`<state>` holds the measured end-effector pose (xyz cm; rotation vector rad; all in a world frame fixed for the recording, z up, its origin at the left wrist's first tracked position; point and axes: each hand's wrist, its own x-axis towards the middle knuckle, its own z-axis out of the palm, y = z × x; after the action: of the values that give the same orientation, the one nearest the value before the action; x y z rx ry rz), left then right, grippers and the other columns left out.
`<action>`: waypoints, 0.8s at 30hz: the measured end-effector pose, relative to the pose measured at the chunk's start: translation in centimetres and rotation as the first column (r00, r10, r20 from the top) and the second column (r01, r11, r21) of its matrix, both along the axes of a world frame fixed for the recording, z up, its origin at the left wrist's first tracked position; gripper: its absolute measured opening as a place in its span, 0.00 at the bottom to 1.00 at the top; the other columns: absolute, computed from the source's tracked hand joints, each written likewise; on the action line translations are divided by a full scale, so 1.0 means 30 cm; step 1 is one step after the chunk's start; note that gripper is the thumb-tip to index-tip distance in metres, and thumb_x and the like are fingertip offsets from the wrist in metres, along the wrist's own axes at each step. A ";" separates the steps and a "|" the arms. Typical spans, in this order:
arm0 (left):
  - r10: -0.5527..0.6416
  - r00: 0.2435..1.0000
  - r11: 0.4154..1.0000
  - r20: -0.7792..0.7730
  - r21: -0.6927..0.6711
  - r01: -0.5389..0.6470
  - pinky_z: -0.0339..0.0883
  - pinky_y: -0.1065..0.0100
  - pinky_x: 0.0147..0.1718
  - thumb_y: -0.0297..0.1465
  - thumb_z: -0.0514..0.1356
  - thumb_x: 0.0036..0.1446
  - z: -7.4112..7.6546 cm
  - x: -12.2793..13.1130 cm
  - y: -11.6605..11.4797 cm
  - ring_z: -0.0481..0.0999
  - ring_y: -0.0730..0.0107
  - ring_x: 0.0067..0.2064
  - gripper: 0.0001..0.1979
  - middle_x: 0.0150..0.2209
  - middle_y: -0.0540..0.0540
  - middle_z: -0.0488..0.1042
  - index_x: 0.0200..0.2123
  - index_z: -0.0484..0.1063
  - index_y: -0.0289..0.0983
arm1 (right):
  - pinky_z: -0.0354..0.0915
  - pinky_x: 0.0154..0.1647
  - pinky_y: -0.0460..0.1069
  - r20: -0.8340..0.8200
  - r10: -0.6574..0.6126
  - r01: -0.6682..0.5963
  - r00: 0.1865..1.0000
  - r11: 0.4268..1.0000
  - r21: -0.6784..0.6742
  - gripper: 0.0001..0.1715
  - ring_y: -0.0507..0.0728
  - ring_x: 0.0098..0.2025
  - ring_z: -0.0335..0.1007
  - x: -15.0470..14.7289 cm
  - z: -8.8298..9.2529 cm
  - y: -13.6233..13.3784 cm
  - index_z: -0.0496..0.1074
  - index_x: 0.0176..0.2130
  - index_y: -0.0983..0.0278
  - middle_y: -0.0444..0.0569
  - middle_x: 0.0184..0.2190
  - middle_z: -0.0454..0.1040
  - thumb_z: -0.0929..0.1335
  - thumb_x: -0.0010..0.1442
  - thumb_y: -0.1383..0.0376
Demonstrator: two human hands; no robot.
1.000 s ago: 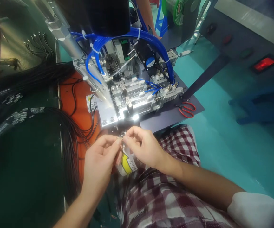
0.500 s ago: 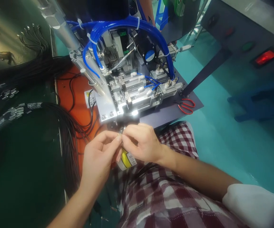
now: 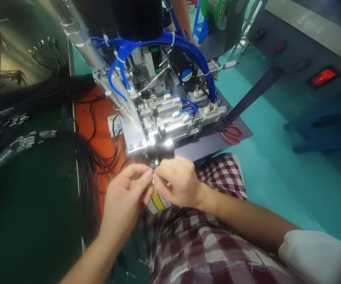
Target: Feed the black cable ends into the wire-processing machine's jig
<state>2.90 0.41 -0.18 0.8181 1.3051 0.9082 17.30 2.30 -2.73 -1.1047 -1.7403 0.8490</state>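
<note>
In front of the lit edge of a metal machine [image 3: 176, 126], my left hand [image 3: 126, 191] is closed in a pinch, thumb against fingertips. My right hand [image 3: 178, 181] is closed too, its fingertips meeting those of the left. Whatever sits between the fingers is tiny and mostly covered, so I cannot make it out. Just beyond the fingertips is a small metal part [image 3: 155, 162] at the machine's front. Below the hands a white and yellow label [image 3: 158, 202] shows in part.
Bundles of black cables [image 3: 84, 157] with metal ends lie at left over an orange surface [image 3: 84, 112]. Red-handled cutters [image 3: 232, 134] rest on the machine's dark base plate. Blue air tubes [image 3: 170, 37] arch above. A control box with a lit red switch [image 3: 323, 76] stands at right.
The view has shifted slightly, so the machine and cables appear a little lower and to the right. Both hands keep their pinch, the right turned slightly, its fingertips a little lower.
</note>
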 end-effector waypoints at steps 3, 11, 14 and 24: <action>0.016 1.000 0.998 0.003 0.065 -0.017 0.53 0.76 0.18 0.35 0.67 0.54 0.000 0.006 0.003 0.58 0.80 0.18 0.09 0.17 0.57 0.63 0.33 0.71 0.38 | 0.58 0.28 0.47 -0.092 0.040 -0.050 0.995 0.993 -0.108 0.15 0.51 0.24 0.56 0.005 -0.006 0.010 0.57 0.22 0.60 0.41 0.20 0.59 0.63 0.59 0.65; -0.074 0.964 0.966 -0.256 0.221 0.133 0.64 0.73 0.24 0.35 0.64 0.56 -0.013 0.003 0.018 0.70 0.74 0.26 0.12 0.31 0.51 0.71 0.43 0.69 0.40 | 0.54 0.25 0.45 -0.403 -0.009 -0.191 0.915 0.871 -0.453 0.13 0.48 0.24 0.53 0.027 -0.009 0.044 0.62 0.23 0.63 0.39 0.21 0.59 0.65 0.58 0.65; -0.031 0.873 0.905 -0.487 0.356 0.231 0.67 0.71 0.32 0.33 0.64 0.57 -0.025 -0.016 0.020 0.74 0.70 0.32 0.09 0.36 0.49 0.74 0.41 0.70 0.41 | 0.53 0.25 0.45 -0.394 -0.023 -0.179 0.919 0.865 -0.469 0.12 0.48 0.24 0.52 0.031 -0.028 0.062 0.62 0.23 0.63 0.38 0.20 0.59 0.65 0.58 0.66; 0.013 0.576 0.524 -0.817 0.496 0.692 0.68 0.71 0.42 0.25 0.54 0.64 -0.084 -0.114 0.088 0.76 0.68 0.42 0.11 0.40 0.45 0.75 0.44 0.75 0.38 | 0.55 0.28 0.46 -0.373 -0.030 -0.165 0.927 0.861 -0.481 0.12 0.49 0.25 0.55 0.026 -0.119 0.081 0.64 0.24 0.63 0.39 0.21 0.61 0.64 0.59 0.65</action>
<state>-0.51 3.06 -2.70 2.3488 1.2477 0.7674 18.07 4.72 -6.30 -1.1201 -1.2714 1.5180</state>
